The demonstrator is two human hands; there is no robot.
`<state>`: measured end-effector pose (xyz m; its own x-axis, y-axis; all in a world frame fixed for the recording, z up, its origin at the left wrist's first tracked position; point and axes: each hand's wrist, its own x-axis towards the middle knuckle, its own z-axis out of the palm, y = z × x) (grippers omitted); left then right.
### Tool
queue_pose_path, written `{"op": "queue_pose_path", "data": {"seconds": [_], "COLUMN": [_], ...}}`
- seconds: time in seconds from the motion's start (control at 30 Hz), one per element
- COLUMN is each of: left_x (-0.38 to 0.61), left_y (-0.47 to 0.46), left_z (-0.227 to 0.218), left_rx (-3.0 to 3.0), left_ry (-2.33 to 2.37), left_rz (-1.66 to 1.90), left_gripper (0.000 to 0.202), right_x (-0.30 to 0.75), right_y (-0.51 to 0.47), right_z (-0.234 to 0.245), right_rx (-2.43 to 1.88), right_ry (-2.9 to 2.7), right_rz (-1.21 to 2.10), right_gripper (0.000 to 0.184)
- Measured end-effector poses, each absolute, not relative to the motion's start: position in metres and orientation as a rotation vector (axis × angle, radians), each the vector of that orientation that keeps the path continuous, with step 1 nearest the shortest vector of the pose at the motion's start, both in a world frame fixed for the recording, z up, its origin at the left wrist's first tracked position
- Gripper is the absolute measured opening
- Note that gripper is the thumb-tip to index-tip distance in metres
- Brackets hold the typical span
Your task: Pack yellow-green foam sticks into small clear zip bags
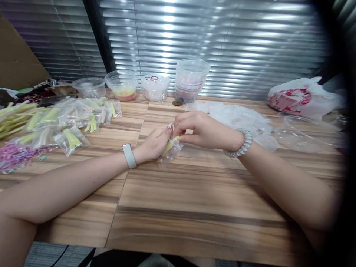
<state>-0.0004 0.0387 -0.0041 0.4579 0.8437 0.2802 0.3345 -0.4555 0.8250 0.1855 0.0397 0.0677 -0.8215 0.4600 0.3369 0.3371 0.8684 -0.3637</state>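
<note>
Just above the middle of the table, my left hand (155, 144) is closed on a small clear zip bag (167, 160). A yellow-green bundle of strips (168, 147) is partly inside that bag, near its mouth. My right hand (194, 128) meets the left from the other side, its thumb and fingers pinched at the bundle's upper end by the bag's opening. The fingers hide part of the bundle. To the left lie filled zip bags (71, 141) with similar yellow-green and pale bundles. A spread of flat, clear bags (236, 118) lies beyond my right wrist.
Loose yellow-green strips (16, 116) and pink-purple bands (15, 155) lie at the far left. Along the back stand a bowl with yellow and red contents (122, 87), a wrapped white tub (155, 89) and stacked clear tubs (191, 79). A red-and-white plastic bag (303, 97) sits back right.
</note>
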Motion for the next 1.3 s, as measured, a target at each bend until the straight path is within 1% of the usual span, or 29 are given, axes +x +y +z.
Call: {"op": "queue_pose_path", "data": {"seconds": [0.13,0.23,0.37,0.57,0.73,0.93,1.03,1.13,1.23,1.3], "left_x": [-0.001,-0.001,-0.001,0.0,-0.001,0.002,0.005,0.006,0.003,-0.001], "left_y": [0.038,0.037,0.036,0.035,0.036,0.036,0.034,0.037,0.046,0.052], "left_z": [-0.004,-0.004,-0.003,-0.001,-0.002,0.003,0.004,-0.002,-0.013,-0.02], "left_rx": [2.022,2.039,2.029,2.032,1.998,1.747,1.572,1.443,1.34,1.329], "left_ry": [0.946,0.888,0.858,0.859,0.978,1.174,1.217,1.204,1.176,1.227], "left_rz": [0.929,0.954,0.986,0.957,0.971,1.196,1.252,1.273,1.314,1.338], "left_gripper": [0.054,0.052,0.049,0.051,0.053,0.056,0.058,0.059,0.064,0.067], "right_x": [0.184,0.183,0.183,0.182,0.182,0.184,0.183,0.176,0.167,0.162], "right_y": [0.041,0.043,0.045,0.047,0.045,0.044,0.048,0.049,0.048,0.048], "right_z": [0.063,0.06,0.057,0.054,0.058,0.065,0.058,0.039,0.01,-0.007], "right_rx": [-0.583,-0.616,-0.7,-0.684,-0.692,-0.735,-0.768,-0.831,-0.852,-0.889], "right_ry": [-2.593,-2.585,-2.598,-2.603,-2.552,-2.444,-2.356,-2.239,-2.153,-2.127], "right_rz": [0.558,0.675,0.644,0.663,0.622,0.542,0.491,0.509,0.563,0.551], "right_gripper": [0.009,0.011,0.012,0.014,0.015,0.026,0.032,0.042,0.058,0.06]}}
